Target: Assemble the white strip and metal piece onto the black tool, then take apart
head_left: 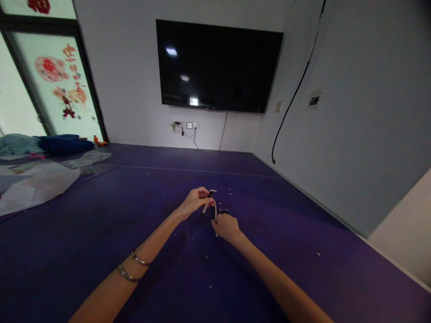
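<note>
My left hand [198, 198], two bracelets on its arm, pinches a slim black-and-white piece [210, 194] with a pale crosswise end at the top. Its lighter lower part [205, 208] slants down below the fingers. My right hand [227, 225] is closed on a thin whitish strip [216, 210], which bends up toward the left hand and shows again below the thumb. Just beyond the right knuckles sits a small dark object [224, 210], mostly hidden by that hand. What kind of things these are is too small to tell.
A dark purple surface [144, 269] spreads beneath both hands, dotted with small white bits [318, 254]. Plastic sheeting [40, 184] and folded blue cloth [65, 144] lie at the left. A television [218, 67] hangs on the far wall; a black cable [291, 101] dangles at right.
</note>
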`<state>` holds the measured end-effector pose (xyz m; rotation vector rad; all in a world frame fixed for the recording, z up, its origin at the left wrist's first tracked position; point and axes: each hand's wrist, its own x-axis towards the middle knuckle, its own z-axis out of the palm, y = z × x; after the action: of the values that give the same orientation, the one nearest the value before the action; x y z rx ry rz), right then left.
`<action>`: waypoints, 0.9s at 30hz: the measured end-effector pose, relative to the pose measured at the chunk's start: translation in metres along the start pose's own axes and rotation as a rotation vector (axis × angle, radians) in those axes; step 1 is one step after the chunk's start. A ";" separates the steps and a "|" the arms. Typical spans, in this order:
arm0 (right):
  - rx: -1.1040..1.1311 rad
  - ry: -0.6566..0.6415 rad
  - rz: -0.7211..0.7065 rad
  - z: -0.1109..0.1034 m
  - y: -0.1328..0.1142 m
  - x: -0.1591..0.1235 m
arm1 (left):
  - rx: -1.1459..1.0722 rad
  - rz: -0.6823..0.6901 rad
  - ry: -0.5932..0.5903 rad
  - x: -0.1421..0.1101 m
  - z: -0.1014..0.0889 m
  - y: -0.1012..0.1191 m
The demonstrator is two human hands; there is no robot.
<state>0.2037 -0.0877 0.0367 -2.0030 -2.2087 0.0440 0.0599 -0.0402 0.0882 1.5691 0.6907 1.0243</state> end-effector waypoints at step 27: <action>0.611 0.321 -0.323 -0.109 0.085 -0.023 | 0.146 0.082 -0.204 -0.009 0.002 0.014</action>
<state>0.3051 -0.1111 0.1311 -1.2282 -1.9657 0.2959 0.0566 -0.0521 0.0995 1.8129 0.5739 0.8733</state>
